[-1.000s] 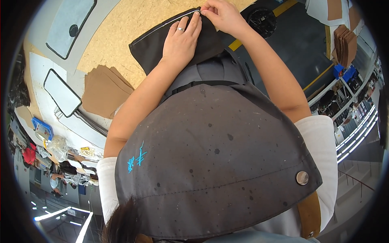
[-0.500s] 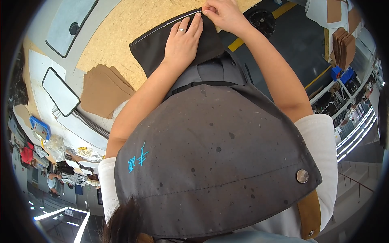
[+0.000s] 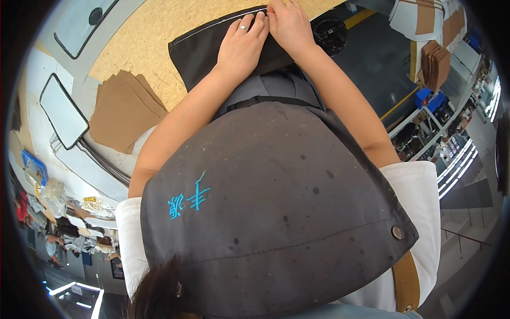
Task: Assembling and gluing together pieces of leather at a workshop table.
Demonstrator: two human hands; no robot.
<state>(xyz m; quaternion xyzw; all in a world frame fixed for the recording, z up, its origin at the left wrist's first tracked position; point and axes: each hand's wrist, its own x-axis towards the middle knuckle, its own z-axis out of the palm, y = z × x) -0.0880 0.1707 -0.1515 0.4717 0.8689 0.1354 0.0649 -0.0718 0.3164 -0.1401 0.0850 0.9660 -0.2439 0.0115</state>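
Observation:
A flat black panel [image 3: 197, 57], leather-like, lies at the near edge of the work table, with a thin pale line along its far edge. My left hand [image 3: 240, 49], a ring on one finger, rests on top of it; the fingers reach up to that far edge. Close beside, at the panel's far right corner, my right hand [image 3: 291, 31] has its fingers bent together on the edge, and their tips are partly hidden at the top of the view. The material near my right hand is mostly covered by both hands.
Brown cut sheets [image 3: 125, 109] are stacked on the speckled tan tabletop [image 3: 135, 50], left of my arm. Black-edged pale panels [image 3: 64, 111] lie farther left. At the right are a round black object [image 3: 330, 36], more brown pieces [image 3: 434, 66] and a blue bin [image 3: 429, 100].
My right hand has turned and come down over the panel's corner, closer to my left fingers. My left fingers have bent slightly. The whole view has shifted a little.

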